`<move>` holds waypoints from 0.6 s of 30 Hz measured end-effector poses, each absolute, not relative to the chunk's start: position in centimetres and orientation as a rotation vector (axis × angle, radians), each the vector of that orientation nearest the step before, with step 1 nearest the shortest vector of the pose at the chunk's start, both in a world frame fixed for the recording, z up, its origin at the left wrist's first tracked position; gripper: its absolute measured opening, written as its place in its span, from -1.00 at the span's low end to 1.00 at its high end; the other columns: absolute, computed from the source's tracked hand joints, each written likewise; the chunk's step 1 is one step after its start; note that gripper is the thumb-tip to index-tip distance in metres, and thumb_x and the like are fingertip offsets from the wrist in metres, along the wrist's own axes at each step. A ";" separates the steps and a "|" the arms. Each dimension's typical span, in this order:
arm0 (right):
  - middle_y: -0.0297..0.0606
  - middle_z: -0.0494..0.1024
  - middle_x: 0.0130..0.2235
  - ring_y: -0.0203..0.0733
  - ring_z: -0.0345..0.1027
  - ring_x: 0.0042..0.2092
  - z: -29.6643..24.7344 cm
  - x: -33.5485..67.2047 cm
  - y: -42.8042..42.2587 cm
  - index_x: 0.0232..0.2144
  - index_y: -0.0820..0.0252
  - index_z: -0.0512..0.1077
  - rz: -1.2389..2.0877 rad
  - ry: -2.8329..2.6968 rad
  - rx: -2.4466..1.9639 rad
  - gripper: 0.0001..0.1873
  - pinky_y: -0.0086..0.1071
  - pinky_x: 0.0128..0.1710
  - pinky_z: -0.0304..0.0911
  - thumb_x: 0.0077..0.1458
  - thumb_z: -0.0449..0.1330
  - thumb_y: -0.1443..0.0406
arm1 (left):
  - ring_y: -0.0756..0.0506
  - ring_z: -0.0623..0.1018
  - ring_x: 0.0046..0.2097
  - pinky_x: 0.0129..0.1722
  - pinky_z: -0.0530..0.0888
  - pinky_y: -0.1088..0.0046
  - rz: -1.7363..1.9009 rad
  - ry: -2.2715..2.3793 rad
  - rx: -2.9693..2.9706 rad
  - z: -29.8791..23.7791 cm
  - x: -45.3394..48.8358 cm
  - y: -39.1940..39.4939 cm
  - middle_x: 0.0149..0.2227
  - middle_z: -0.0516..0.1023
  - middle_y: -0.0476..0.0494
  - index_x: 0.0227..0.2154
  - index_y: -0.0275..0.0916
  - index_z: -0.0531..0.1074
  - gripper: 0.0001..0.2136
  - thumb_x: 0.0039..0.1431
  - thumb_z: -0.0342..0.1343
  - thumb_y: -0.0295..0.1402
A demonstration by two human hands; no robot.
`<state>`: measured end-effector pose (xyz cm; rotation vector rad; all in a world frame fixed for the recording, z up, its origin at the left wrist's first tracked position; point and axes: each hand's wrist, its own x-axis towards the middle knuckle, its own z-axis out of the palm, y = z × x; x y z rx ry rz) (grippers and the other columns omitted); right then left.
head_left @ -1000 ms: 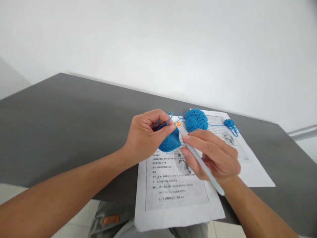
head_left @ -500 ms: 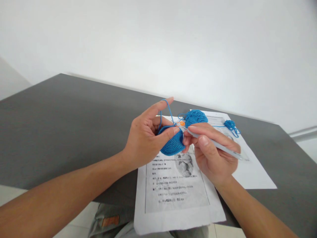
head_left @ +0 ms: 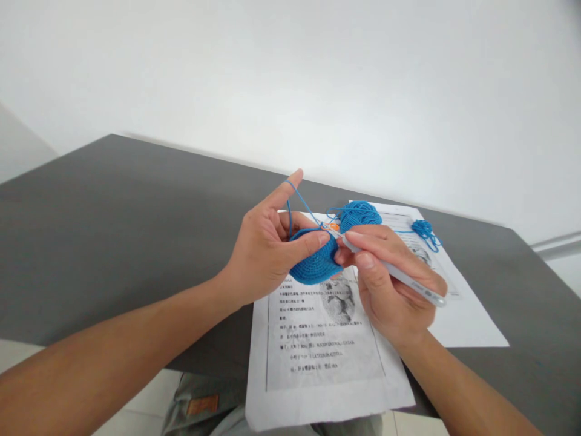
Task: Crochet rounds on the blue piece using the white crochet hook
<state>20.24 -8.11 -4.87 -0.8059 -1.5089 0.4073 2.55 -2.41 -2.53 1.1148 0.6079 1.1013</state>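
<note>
My left hand pinches a round blue crochet piece between thumb and fingers, above the papers. Its forefinger points up with the blue yarn strand looped over it. My right hand is closed around a pale grey crochet hook, whose tip meets the upper edge of the piece beside a small orange marker. The strand runs back to a blue yarn ball just behind my right hand.
A dark grey table holds two printed sheets: one overhanging the near edge, another to the right. A small tangle of blue yarn lies on the right sheet. White wall behind. My lap shows under the table edge.
My left forefinger has lifted and now tensions the yarn. My right hand turned the hook from pointing down-right to nearly level, its tip at the piece's edge. The piece rose slightly.
</note>
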 end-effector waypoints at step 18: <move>-0.12 0.67 -0.07 -0.17 0.59 -0.15 -4.3 20.3 -8.3 0.09 0.14 0.65 -0.071 -1.769 -0.835 -0.56 -0.30 -0.27 0.54 0.24 0.32 0.56 | 0.06 0.52 -0.48 -0.48 0.42 0.59 1.094 0.595 1.004 -2.2 2.6 -2.8 -0.45 0.65 0.07 0.53 -0.35 0.08 0.12 -0.09 0.53 -0.53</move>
